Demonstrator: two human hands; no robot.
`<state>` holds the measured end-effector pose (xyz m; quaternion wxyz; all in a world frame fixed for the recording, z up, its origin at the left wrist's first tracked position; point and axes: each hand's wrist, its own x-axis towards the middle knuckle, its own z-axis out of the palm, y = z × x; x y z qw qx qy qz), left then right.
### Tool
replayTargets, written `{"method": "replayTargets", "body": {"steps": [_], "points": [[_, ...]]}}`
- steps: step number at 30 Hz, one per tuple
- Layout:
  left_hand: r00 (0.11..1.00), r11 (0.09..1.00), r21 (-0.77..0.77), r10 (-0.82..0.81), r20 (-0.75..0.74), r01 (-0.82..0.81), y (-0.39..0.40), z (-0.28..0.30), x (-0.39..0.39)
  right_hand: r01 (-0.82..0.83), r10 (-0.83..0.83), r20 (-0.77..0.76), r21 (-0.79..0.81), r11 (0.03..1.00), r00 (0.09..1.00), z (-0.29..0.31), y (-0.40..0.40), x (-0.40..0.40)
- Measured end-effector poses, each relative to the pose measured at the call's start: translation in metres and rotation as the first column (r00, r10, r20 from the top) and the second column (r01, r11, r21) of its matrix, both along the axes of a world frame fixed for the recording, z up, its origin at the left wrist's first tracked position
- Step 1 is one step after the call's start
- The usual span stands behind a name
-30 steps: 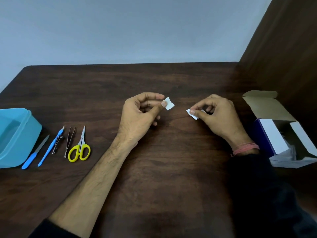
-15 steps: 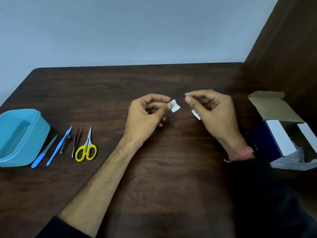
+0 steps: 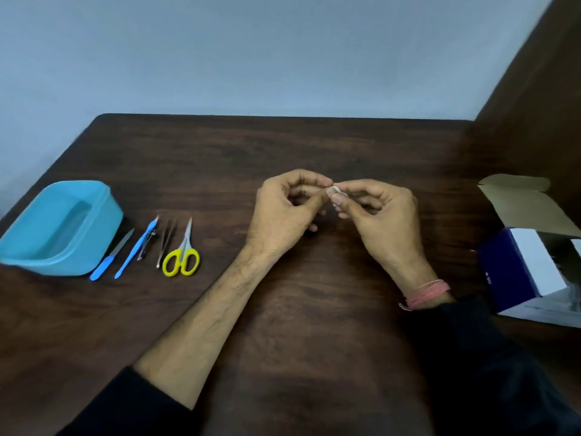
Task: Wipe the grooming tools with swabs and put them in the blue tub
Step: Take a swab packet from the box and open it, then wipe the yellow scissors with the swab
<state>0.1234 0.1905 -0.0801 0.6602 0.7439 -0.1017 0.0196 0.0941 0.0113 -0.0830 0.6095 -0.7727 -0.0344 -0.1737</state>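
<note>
Five tools (image 3: 147, 247) are lying unwiped beside the empty tub (image 3: 59, 228), nothing being done yet, while the left hand (image 3: 283, 212) and right hand (image 3: 380, 215) are together pinching a white swab (image 3: 337, 188) at mid-table.

1. The tub (image 3: 59, 228) sits on the table (image 3: 314, 309) at nine o'clock, by the left edge.
2. Just at the tub's three o'clock lies a row of tools, left to right: file (image 3: 111, 255), pusher (image 3: 135, 248), clippers (image 3: 147, 242) touching the pusher, tweezers (image 3: 166, 242), scissors (image 3: 182, 251).
3. The file's near end lies just beside the tub's near corner.
4. The left hand (image 3: 283, 212) and right hand (image 3: 380, 221) meet over the table's middle, well at the tools' three o'clock, with a swab (image 3: 337, 188) between their fingertips.
5. The box (image 3: 534, 256) sits at three o'clock, by the right edge, its flap toward twelve o'clock.
</note>
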Motion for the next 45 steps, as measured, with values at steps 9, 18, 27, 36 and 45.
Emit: {"method": "replayTargets", "body": {"steps": [9, 18, 27, 36, 45], "points": [[0.978, 0.955, 0.210, 0.201, 0.059, -0.209, 0.047, 0.007, -0.056, -0.163, 0.166, -0.022, 0.105, 0.981, 0.986, -0.005, 0.038, -0.013], [0.728, 0.479, 0.590, 0.615, 0.302, -0.650, 0.134, 0.020, -0.117, -0.307, 0.327, -0.073, 0.203, 0.930, 0.942, -0.008, 0.086, -0.039], [0.742, 0.366, 0.748, 0.625, 0.243, -0.553, 0.146, 0.023, -0.121, -0.294, 0.304, -0.078, 0.122, 0.948, 0.949, -0.007, 0.087, -0.042], [0.835, 0.508, 0.740, 0.535, 0.131, -0.441, 0.116, 0.022, -0.122, -0.278, 0.288, -0.083, 0.117, 0.954, 0.954, -0.009, 0.089, -0.040], [0.877, 0.586, 0.785, 0.464, -0.122, -0.201, 0.083, 0.033, -0.087, -0.199, 0.207, -0.132, 0.069, 0.978, 0.969, -0.014, 0.082, -0.033]]}}
